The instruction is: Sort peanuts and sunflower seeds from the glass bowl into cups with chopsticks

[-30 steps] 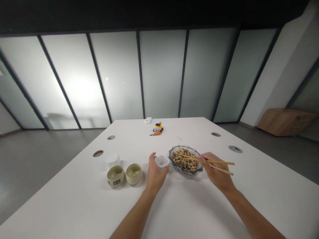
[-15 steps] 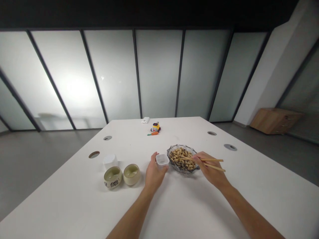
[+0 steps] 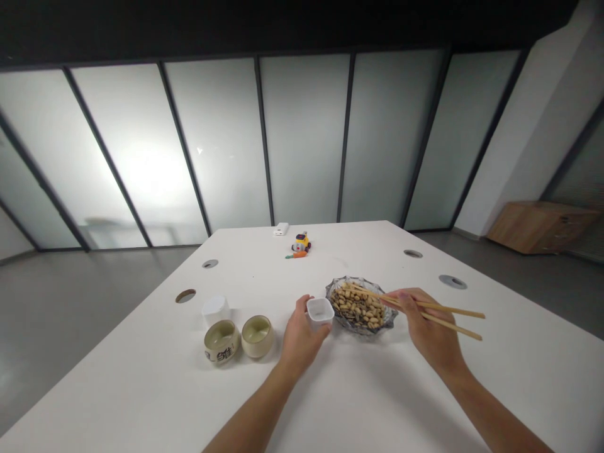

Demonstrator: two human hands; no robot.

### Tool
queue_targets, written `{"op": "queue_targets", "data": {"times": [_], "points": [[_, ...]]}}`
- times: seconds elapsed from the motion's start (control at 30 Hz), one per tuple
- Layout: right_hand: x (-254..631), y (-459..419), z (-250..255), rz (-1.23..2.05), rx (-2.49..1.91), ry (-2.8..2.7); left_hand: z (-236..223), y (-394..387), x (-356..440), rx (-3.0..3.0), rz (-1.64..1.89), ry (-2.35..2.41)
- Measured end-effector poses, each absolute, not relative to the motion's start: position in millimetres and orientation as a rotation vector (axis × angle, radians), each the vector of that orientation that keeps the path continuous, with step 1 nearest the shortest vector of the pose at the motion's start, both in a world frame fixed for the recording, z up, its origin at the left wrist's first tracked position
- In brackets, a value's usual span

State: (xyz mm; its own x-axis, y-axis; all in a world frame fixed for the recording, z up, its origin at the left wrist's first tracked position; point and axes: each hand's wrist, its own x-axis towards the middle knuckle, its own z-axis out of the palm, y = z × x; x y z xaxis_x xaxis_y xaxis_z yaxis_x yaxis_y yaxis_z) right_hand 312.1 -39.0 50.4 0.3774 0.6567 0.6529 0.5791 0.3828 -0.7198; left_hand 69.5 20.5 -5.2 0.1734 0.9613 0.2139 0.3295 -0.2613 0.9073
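My left hand (image 3: 302,336) is closed around a small white square plastic cup (image 3: 320,312), its opening facing up, just left of the glass bowl. In my right hand (image 3: 427,324) is a pair of wooden chopsticks (image 3: 448,309), their tips over the nuts at the bowl's far left part. The scalloped clear glass bowl (image 3: 389,319) holds a heap of tan peanuts (image 3: 361,305) with darker seeds among them. Whether the chopstick tips grip a peanut is too small to tell.
Left of my left hand stand two pale green ceramic cups (image 3: 257,337) (image 3: 221,343), one with black lettering, and a white container (image 3: 216,309). Farther back on the white table (image 3: 349,402) lie a toy carrot (image 3: 296,255), a yellow toy vehicle (image 3: 301,242) and a white box (image 3: 281,229).
My right hand has drawn back to the right of the bowl, and more of the chopsticks now shows. The whole view has shifted slightly; my left hand still holds the plastic cup.
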Motion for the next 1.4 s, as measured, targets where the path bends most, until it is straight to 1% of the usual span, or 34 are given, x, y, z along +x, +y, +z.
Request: {"op": "queue_targets", "data": {"times": [0.13,0.3,0.43,0.5,0.63,0.7,0.83,1.07,1.4], "points": [[295.8,-46.5,55.2,0.097,-1.217,-1.244,-3.6,18.5,70.1,1.733,1.072,1.255],[278.8,-51.6,52.6,0.307,-1.126,-1.272,-4.3,17.5,70.1,1.745,1.081,1.251],[280.8,-48.8,48.4,0.395,-1.169,-1.229,-5.0,16.1,70.1,1.76,1.067,1.255],[289.0,-45.7,47.4,0.356,-1.214,-1.161,-3.8,15.2,70.1,1.77,1.046,1.263],[307.5,-39.4,43.9,0.094,-1.339,-1.157,-0.1,13.4,70.0,1.787,1.032,1.267],[312.2,-37.0,40.8,0.022,-1.373,-1.198,0.9,12.9,69.7,1.788,1.039,1.261],[313.0,-33.8,34.4,0.026,-1.388,-1.244,0.1,13.3,69.0,1.799,1.05,1.253],[314.7,-29.1,24.9,0.209,-1.384,-1.236,1.4,12.2,70.0,1.81,1.051,1.274],[315.3,-26.2,28.1,0.03,-1.361,-1.373,0.0,12.2,71.3,1.829,1.071,1.315]]}}
